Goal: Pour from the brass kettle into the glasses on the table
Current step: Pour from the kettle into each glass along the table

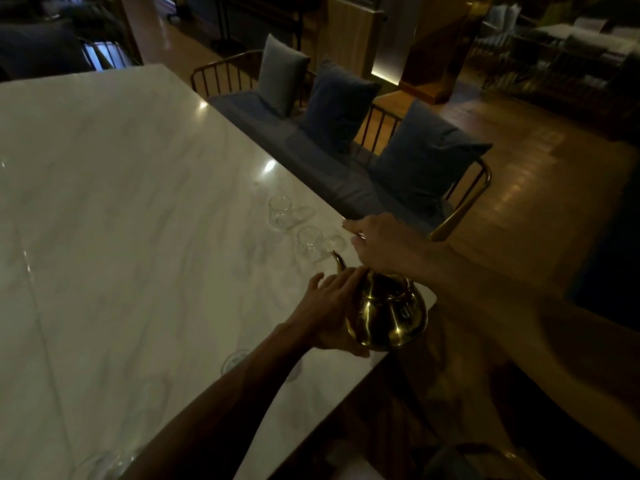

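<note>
The marble table (114, 202) is hard, glossy and likely slick, in a dim lounge with a cushioned bench (322, 157) beyond its far edge. The brass kettle (388, 311), rigid, smooth and probably heavy if full, sits at the table's near corner: right hand (377, 245) closed around its top handle, left hand (332, 306) spread flat against its side; two fragile glasses (294, 226) stand just beyond the spout

One brass kettle (388, 313). Two glasses centre frame (280, 213) (309, 243), two more lower left (235, 362) (104, 464). Three cushions (282, 74) (337, 105) (424, 154) upper centre.
</note>
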A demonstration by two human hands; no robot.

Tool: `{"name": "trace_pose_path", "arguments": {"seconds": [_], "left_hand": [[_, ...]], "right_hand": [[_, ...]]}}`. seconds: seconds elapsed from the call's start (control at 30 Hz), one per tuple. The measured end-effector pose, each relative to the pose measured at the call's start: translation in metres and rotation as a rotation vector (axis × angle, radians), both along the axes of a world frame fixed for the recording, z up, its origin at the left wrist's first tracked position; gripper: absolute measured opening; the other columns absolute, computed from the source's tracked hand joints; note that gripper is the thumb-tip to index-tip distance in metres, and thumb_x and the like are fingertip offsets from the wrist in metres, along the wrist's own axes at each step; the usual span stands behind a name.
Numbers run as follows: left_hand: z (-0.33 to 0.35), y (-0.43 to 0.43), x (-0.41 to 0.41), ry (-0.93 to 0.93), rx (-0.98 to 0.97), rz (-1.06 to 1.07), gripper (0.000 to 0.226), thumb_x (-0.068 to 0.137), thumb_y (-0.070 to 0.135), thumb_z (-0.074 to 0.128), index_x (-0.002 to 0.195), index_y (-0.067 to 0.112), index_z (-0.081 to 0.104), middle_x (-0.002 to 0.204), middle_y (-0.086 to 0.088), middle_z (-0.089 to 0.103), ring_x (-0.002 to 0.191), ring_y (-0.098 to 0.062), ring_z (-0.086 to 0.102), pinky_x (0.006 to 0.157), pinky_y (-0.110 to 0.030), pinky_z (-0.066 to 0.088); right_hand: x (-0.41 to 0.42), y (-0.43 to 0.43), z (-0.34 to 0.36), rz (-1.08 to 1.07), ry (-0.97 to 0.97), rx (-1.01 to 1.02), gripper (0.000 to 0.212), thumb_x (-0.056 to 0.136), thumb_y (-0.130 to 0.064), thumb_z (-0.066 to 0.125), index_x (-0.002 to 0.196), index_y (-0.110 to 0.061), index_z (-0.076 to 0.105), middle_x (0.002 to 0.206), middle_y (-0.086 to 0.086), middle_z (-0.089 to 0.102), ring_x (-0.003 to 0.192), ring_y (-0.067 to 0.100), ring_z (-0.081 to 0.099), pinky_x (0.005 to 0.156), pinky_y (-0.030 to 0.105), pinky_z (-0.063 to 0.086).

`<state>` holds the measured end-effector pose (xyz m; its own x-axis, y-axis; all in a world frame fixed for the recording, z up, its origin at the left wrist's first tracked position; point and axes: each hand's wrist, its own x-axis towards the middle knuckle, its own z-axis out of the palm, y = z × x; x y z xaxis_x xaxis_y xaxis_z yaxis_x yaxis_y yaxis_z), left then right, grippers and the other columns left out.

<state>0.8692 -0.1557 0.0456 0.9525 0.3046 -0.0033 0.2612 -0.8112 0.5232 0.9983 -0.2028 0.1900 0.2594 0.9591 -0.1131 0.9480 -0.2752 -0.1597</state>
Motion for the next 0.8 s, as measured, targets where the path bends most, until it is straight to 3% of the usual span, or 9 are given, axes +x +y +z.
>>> {"name": "trace_pose_path", "arguments": {"seconds": [0.1,0.2,0.4,0.57,0.67,0.8], "left_hand": [[0.002,0.019,0.016,-0.038,-0.002,0.056,0.143,0.061,0.068,0.088,0.165,0.025,0.0,0.171,-0.007,0.02,0.155,-0.033,0.027,0.126,-0.06,0.013],[0.0,0.035,0.033,-0.078,-0.009,0.115,0.143,0.06,0.071,0.087,0.165,0.026,0.001,0.17,-0.005,0.024,0.152,-0.032,0.032,0.126,-0.059,0.016],[-0.004,0.055,0.071,-0.163,-0.102,0.216,0.136,0.058,0.07,0.087,0.159,0.038,0.002,0.165,0.002,0.035,0.147,-0.026,0.04,0.124,-0.051,0.017],[-0.023,0.067,0.097,-0.231,-0.132,0.319,0.132,0.055,0.085,0.07,0.159,0.033,0.007,0.158,0.0,0.046,0.139,-0.025,0.05,0.116,-0.058,0.033],[-0.033,0.072,0.106,-0.273,-0.154,0.367,0.132,0.055,0.085,0.071,0.159,0.033,0.009,0.157,0.0,0.048,0.137,-0.025,0.052,0.113,-0.058,0.038],[-0.04,0.076,0.115,-0.264,-0.173,0.425,0.137,0.055,0.085,0.073,0.161,0.024,0.012,0.156,0.002,0.049,0.137,-0.022,0.053,0.111,-0.055,0.04]], "right_hand": [[0.016,0.025,0.002,0.006,-0.007,0.047,0.043,0.101,-0.019,0.049,0.143,-0.016,0.05,0.129,0.013,0.063,0.105,0.025,0.066,0.09,0.035,0.056],[0.034,0.05,-0.003,0.055,-0.011,0.106,0.032,0.098,-0.014,0.054,0.128,-0.006,0.059,0.112,0.015,0.068,0.096,0.025,0.067,0.086,0.038,0.057],[0.073,0.094,-0.01,0.172,-0.075,0.167,0.017,0.092,-0.015,0.062,0.106,-0.007,0.063,0.098,0.013,0.069,0.088,0.027,0.067,0.075,0.036,0.056],[0.102,0.125,-0.024,0.378,-0.1,0.08,0.022,0.099,-0.017,0.053,0.116,-0.008,0.064,0.106,0.013,0.068,0.09,0.023,0.067,0.078,0.035,0.057],[0.114,0.139,-0.031,0.471,-0.142,0.01,0.027,0.102,-0.015,0.047,0.123,-0.01,0.062,0.105,0.013,0.065,0.079,0.016,0.059,0.068,0.026,0.046],[0.119,0.157,-0.037,0.559,-0.182,-0.043,0.033,0.103,-0.015,0.043,0.132,-0.012,0.057,0.106,0.013,0.061,0.075,0.015,0.052,0.064,0.025,0.041]]}}
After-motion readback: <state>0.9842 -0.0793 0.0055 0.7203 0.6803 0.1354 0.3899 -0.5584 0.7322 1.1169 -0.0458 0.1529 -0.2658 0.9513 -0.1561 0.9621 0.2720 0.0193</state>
